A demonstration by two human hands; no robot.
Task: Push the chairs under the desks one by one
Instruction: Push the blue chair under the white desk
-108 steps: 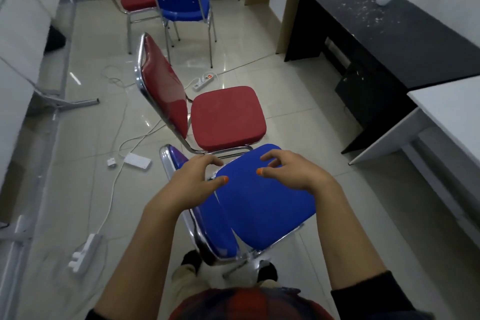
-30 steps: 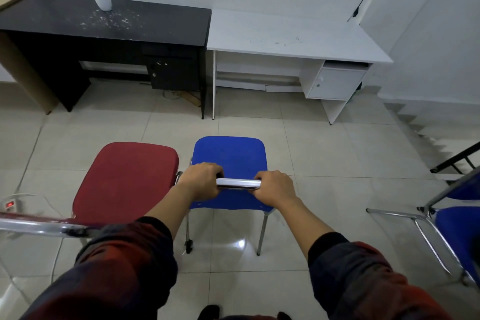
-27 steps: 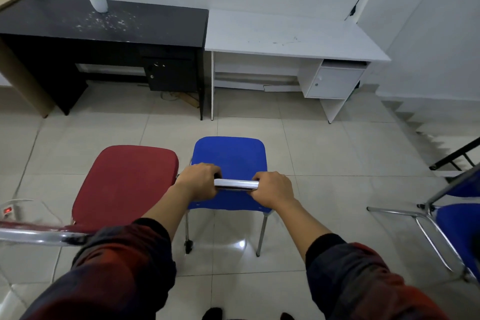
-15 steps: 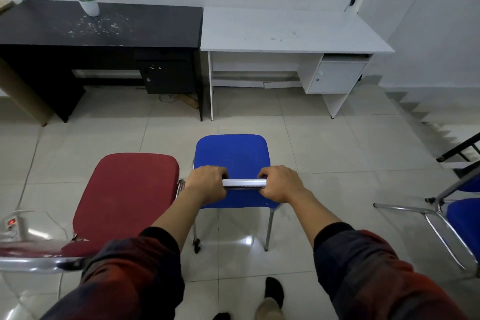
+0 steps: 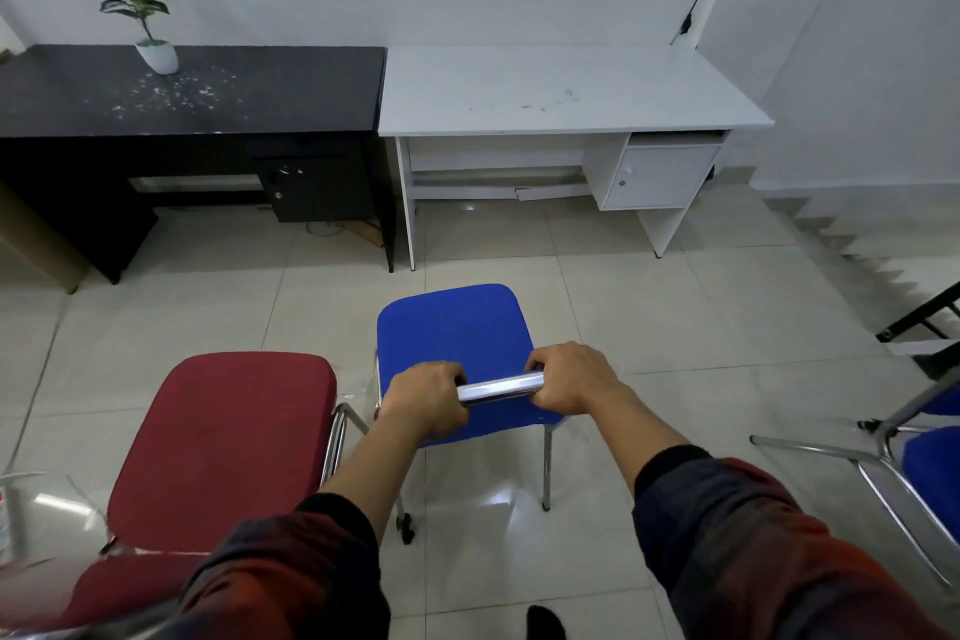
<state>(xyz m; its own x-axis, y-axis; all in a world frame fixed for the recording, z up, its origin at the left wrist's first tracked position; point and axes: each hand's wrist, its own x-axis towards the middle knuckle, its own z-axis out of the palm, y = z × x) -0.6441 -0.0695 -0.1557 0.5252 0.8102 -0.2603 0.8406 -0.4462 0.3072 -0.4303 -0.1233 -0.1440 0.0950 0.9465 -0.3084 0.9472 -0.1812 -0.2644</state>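
A blue chair (image 5: 452, 327) with chrome legs stands on the tiled floor in front of me, its seat facing a white desk (image 5: 561, 88) against the wall. My left hand (image 5: 428, 400) and my right hand (image 5: 569, 382) both grip the chrome top bar of its backrest, one at each end. A black desk (image 5: 208, 94) stands left of the white one. A red chair (image 5: 223, 447) stands close on the blue chair's left, its frame nearly touching it.
Another blue chair (image 5: 924, 463) with chrome legs is at the right edge. A potted plant (image 5: 150, 16) sits on the black desk. Steps (image 5: 852, 244) rise at the far right. Open floor lies between the blue chair and the white desk.
Since a second ago I have walked forward with the blue chair, both hands still gripping its back bar; the desks are nearer. Earlier I had turned the chair toward the desks.
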